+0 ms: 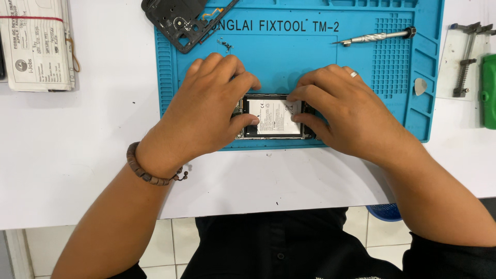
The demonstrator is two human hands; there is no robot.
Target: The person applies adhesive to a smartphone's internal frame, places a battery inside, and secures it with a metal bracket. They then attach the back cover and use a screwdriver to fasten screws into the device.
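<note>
Nearest, both forearms reach in from the bottom edge over the white tabletop (289, 181); a beaded bracelet (147, 173) sits on the left wrist. Left hand (204, 111) rests on the left end of an opened phone (274, 118), thumb tip pressed on the white battery label, other fingers curled over the top-left corner; its grip is closed on the phone. Right hand (343, 111), ring (354, 74) on one finger, holds the right end likewise, thumb and forefinger pinching the battery's right edge. Phone lies flat near the front edge of the blue repair mat (289, 57). Farther back on the mat: small loose screws (226, 45), a black phone frame (183, 20) at top left, a metal screwdriver (374, 36) at top right, a pale pick (420, 86). Off the mat: banded paper bundle (36, 44) far left, metal clamp tool (467, 57) and green object (489, 90) far right.
</note>
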